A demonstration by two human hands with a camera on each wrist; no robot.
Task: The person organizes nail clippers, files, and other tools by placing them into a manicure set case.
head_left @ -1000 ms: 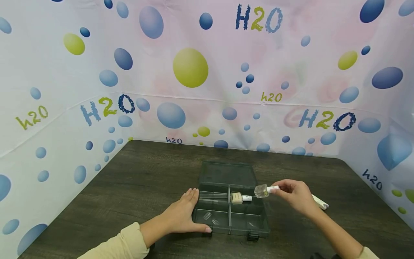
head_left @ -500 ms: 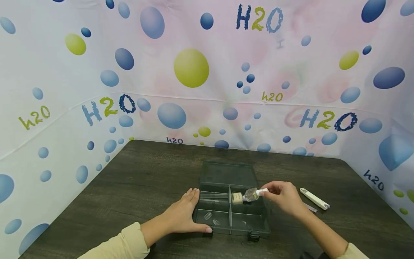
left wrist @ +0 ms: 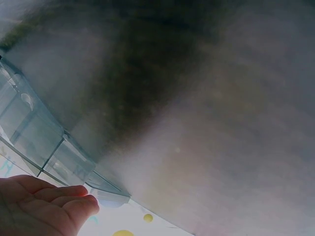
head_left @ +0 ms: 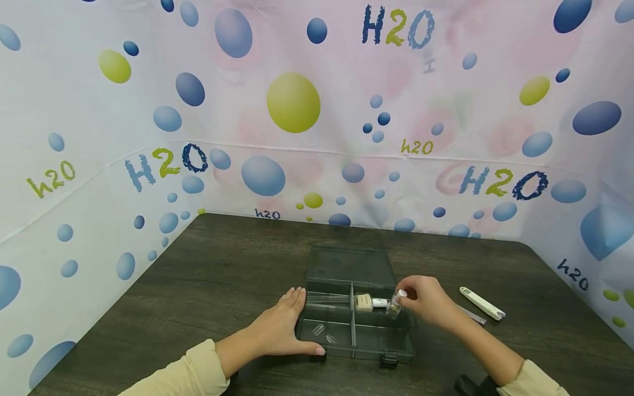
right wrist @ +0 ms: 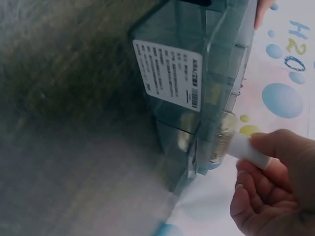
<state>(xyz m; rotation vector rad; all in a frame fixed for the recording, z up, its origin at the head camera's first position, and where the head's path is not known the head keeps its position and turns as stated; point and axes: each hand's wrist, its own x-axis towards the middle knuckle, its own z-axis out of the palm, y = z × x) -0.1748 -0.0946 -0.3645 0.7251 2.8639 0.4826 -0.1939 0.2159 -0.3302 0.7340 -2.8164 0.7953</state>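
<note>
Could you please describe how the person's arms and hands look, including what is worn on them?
The left sleeve and right sleeve are both pale yellow, without any visible print. The left hand and right hand are bare: no gloves or rings can be seen. A black item shows beside the right sleeve; what it is, I cannot tell.

Pale yellow left sleeve (head_left: 180, 374) left of the grey box (head_left: 381, 340), cuff (head_left: 213, 360) kinda bunched up. Matching right sleeve (head_left: 535, 380) on the box's right, with some black gear (head_left: 468, 386) beside it.
</note>
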